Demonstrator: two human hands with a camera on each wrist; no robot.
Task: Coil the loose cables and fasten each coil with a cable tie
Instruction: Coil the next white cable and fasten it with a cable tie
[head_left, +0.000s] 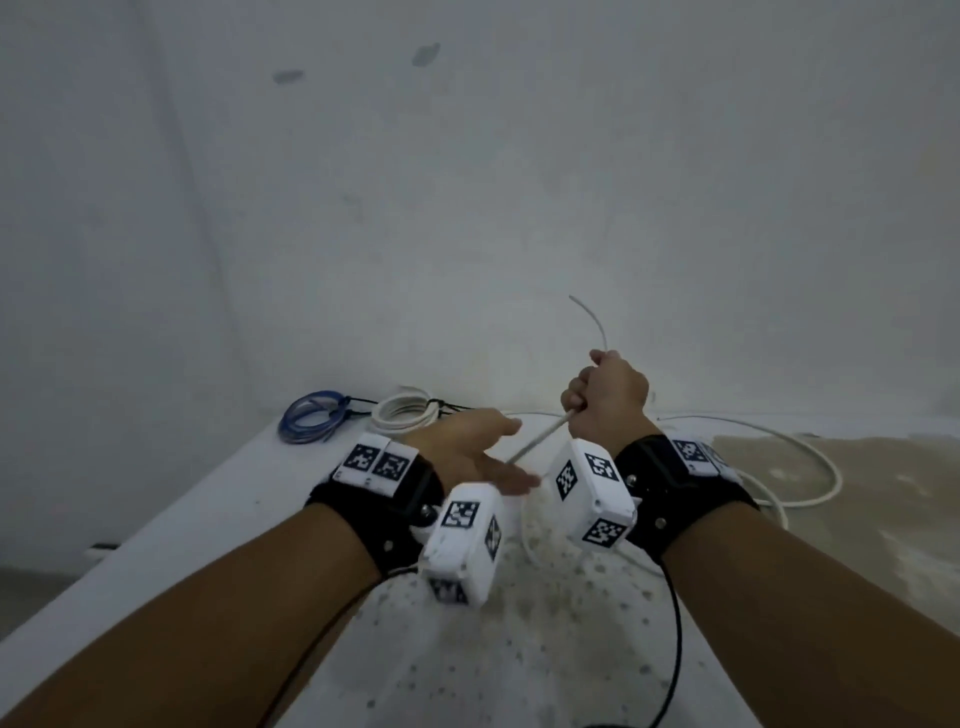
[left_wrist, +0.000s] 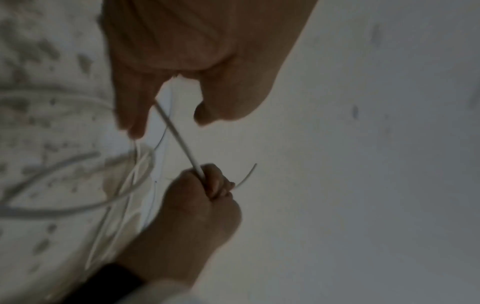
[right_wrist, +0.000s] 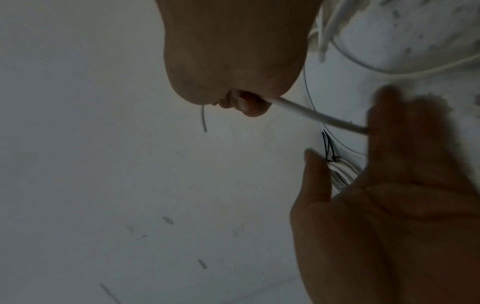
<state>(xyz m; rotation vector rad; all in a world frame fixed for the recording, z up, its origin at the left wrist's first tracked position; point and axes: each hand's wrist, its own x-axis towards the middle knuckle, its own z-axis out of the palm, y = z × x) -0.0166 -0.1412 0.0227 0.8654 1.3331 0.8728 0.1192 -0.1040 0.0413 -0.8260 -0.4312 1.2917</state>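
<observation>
My right hand (head_left: 587, 395) is a fist that grips a loose white cable (head_left: 540, 434) above the table. Its short free end (head_left: 595, 319) curves up out of the fist. From the fist the cable slants down-left to my left hand (head_left: 519, 452), which is spread open with straight fingers; the cable passes against those fingers (left_wrist: 130, 117) without being gripped. The left wrist view shows the cable (left_wrist: 179, 139) crossing between fingers and thumb toward the right hand (left_wrist: 205, 191). In the right wrist view the right hand (right_wrist: 246, 102) holds the cable (right_wrist: 314, 115), which reaches the left hand (right_wrist: 389, 164).
The cable's slack (head_left: 815, 462) lies in wide loops on the speckled white table (head_left: 519, 649), to the right. A blue coil (head_left: 311, 415) and a white coil (head_left: 405, 413), each bound with a black tie, sit at the back left by the wall. A black wire (head_left: 675, 623) hangs from my right wrist.
</observation>
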